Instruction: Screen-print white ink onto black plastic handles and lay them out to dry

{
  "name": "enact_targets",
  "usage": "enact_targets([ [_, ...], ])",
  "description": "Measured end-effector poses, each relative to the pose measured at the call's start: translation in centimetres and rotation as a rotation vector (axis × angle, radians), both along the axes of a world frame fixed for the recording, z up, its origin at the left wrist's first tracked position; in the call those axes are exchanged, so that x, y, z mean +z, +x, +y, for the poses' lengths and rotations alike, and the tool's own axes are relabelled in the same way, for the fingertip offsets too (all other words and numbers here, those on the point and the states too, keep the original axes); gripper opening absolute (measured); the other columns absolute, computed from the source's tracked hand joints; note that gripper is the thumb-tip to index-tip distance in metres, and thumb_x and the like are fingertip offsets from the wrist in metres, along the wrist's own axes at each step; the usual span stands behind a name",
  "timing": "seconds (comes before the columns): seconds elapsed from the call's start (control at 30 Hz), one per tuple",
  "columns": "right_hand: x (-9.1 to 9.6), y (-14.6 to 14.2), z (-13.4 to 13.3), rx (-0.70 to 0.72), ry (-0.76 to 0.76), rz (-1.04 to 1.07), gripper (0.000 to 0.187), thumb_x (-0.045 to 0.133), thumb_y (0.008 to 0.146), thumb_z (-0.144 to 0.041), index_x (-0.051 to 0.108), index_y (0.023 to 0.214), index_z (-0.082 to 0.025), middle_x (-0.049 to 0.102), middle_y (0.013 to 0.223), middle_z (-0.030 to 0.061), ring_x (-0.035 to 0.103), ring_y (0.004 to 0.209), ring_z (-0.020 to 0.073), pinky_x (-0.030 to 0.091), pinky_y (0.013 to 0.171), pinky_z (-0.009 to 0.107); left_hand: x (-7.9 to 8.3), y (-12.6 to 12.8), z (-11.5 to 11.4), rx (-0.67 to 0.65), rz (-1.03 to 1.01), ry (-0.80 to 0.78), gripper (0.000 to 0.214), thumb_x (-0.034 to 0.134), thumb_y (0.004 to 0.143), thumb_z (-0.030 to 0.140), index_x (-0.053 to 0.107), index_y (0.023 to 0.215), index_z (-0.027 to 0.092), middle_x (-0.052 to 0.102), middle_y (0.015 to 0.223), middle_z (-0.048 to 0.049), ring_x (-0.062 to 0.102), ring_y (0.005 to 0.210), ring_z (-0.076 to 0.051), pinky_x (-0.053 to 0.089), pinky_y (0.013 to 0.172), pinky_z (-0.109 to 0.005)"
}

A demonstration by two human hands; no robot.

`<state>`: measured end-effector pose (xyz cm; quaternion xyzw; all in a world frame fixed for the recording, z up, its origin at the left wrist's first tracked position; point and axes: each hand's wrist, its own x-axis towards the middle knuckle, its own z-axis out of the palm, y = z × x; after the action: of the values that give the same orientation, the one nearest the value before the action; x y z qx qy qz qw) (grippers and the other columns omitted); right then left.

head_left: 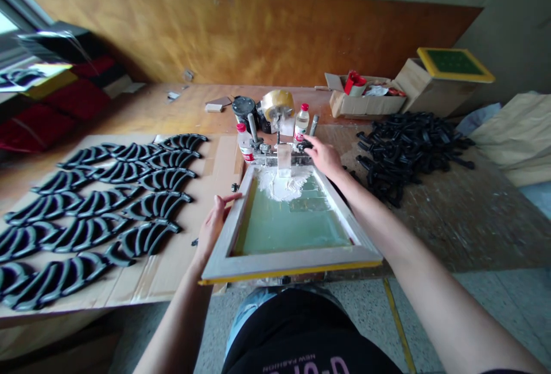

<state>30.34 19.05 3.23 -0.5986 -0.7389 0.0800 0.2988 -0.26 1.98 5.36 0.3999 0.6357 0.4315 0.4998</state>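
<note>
A screen printing frame (pixel 364 246) with a greenish mesh (pixel 275 228) lies in front of me, clamped at its far end. White ink (pixel 282 187) is spread thickly over the far part of the mesh, and a squeegee (pixel 284 159) stands upright in it. Beside the frame's left edge is my left hand (pixel 214 222), fingers stretched out and nothing seen in its grasp. My right hand (pixel 323 156) is at the far right corner, close to the hinge clamp (pixel 264 157). Its index finger points out, and the other fingers are partly hidden.
Rows of black ribbed plastic parts (pixel 159 205) lie on cardboard at left. A heap of black parts (pixel 408 150) is at right. Behind the clamp stand red-capped bottles (pixel 302 123), a tape roll (pixel 278 104) and a black tub (pixel 244 108). Farther back is an open carton (pixel 357 104).
</note>
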Motion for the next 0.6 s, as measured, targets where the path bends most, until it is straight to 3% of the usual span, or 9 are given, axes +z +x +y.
enact_targets([
  [0.1, -2.6, 3.2, -1.6, -0.121, -0.143, 0.100, 0.027, 0.052, 0.093, -0.027, 0.066, 0.115, -0.020, 0.070, 0.084, 0.0038, 0.062, 0.079, 0.0208, 0.047, 0.076, 0.032, 2.7, 1.2, 2.6, 0.079, -0.233, 0.255, 0.066, 0.054, 0.077, 0.073, 0.067, 0.109, 0.018, 0.071, 0.103, -0.0069, 0.066, 0.085, -0.020, 0.054, 0.070, -0.029],
  [0.17, -5.0, 3.4, -3.7, -0.023, -0.226, 0.116, 0.023, 0.059, 0.089, -0.028, 0.067, 0.108, -0.019, 0.070, 0.086, 0.0041, 0.062, 0.080, 0.0204, 0.048, 0.077, 0.032, 3.7, 2.2, 4.2, 0.093, -0.360, 0.328, 0.060, 0.058, 0.077, 0.068, 0.066, 0.106, 0.016, 0.070, 0.102, -0.0084, 0.066, 0.090, -0.021, 0.055, 0.070, -0.029],
  [0.23, -7.1, 2.2, -6.0, 0.148, -0.240, 0.091, 0.031, 0.071, 0.081, -0.027, 0.067, 0.111, -0.021, 0.070, 0.096, 0.0041, 0.062, 0.089, 0.0201, 0.047, 0.083, 0.032, 3.5, 3.2, 4.9, 0.123, -0.421, 0.306, 0.055, 0.057, 0.080, 0.064, 0.064, 0.107, 0.017, 0.071, 0.097, -0.0078, 0.067, 0.088, -0.020, 0.055, 0.065, -0.027],
  [0.33, -8.7, -1.0, -9.0, 0.312, -0.186, -0.012, 0.032, 0.077, 0.077, -0.022, 0.068, 0.107, -0.022, 0.067, 0.105, 0.0056, 0.058, 0.101, 0.0212, 0.044, 0.092, 0.036, 0.8, 5.2, 3.5, 0.171, -0.466, 0.154, 0.049, 0.054, 0.085, 0.059, 0.060, 0.114, 0.019, 0.071, 0.100, -0.0079, 0.068, 0.082, -0.017, 0.055, 0.062, -0.025],
  [0.47, -8.3, -5.5, -13.1, 0.277, -0.025, -0.052, 0.010, 0.068, 0.086, -0.026, 0.071, 0.093, -0.020, 0.065, 0.089, 0.0066, 0.055, 0.094, 0.0217, 0.045, 0.087, 0.036, -4.6, 8.0, -0.9, -0.007, -0.546, -0.321, 0.043, 0.054, 0.090, 0.052, 0.056, 0.117, 0.018, 0.070, 0.112, -0.0130, 0.070, 0.086, -0.021, 0.058, 0.065, -0.032],
  [0.53, -8.2, -6.7, -14.9, 0.480, 0.058, -0.067, 0.011, 0.063, 0.090, -0.026, 0.071, 0.096, -0.022, 0.065, 0.088, 0.0052, 0.055, 0.092, 0.0199, 0.046, 0.084, 0.033, -6.7, 8.0, -2.7, 0.002, -0.549, -0.408, 0.037, 0.052, 0.091, 0.049, 0.059, 0.109, 0.017, 0.072, 0.103, -0.0118, 0.071, 0.082, -0.020, 0.057, 0.063, -0.031],
  [0.6, -8.6, -6.0, -15.6, 0.698, 0.078, -0.093, 0.019, 0.055, 0.094, -0.018, 0.071, 0.101, -0.024, 0.067, 0.091, 0.0029, 0.057, 0.090, 0.0167, 0.046, 0.081, 0.029, -8.3, 5.8, -4.1, 0.059, -0.467, -0.411, 0.032, 0.052, 0.090, 0.046, 0.060, 0.099, 0.016, 0.073, 0.089, -0.0096, 0.070, 0.071, -0.018, 0.054, 0.056, -0.026],
])
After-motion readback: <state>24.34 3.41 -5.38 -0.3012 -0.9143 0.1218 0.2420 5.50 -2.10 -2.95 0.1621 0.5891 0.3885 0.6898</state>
